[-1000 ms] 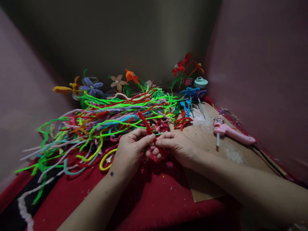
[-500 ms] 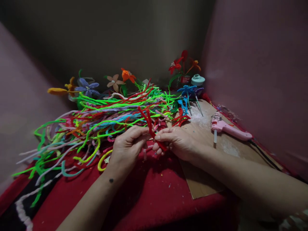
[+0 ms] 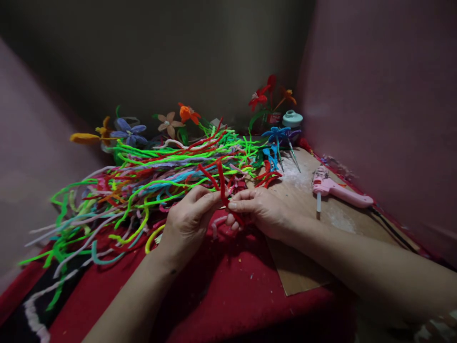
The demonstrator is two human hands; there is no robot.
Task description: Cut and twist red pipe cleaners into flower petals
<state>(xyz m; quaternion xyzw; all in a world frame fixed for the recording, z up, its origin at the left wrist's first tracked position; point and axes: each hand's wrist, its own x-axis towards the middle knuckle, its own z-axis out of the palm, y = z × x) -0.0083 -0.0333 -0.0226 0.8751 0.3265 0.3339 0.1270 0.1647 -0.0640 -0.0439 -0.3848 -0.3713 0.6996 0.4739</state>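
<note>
Between my two hands is a red pipe cleaner [image 3: 222, 180], with two ends sticking up in a V shape. My right hand [image 3: 260, 209] pinches its lower part between thumb and fingers. From the left, my left hand [image 3: 189, 219] closes its thumb and fingers on the same piece; its fingertips are partly hidden. Right behind the hands lies a big loose heap of pipe cleaners [image 3: 160, 164] in green, red, lilac, blue and other colours. A yellow pipe cleaner [image 3: 153, 238] curves beside my left wrist.
A pink glue gun [image 3: 342, 194] lies on a cardboard sheet [image 3: 300, 274] at the right, its cord running to the edge. Blue pipe-cleaner flowers [image 3: 276, 134] and red flowers [image 3: 259, 98] stand behind, near a pale green bottle [image 3: 293, 118]. Red cloth [image 3: 228, 286] covers the table.
My left hand has rolled over slightly, turning its wrist. One upright end of the red pipe cleaner has swung left, so the two ends spread wider apart. My right hand stays nearly in place.
</note>
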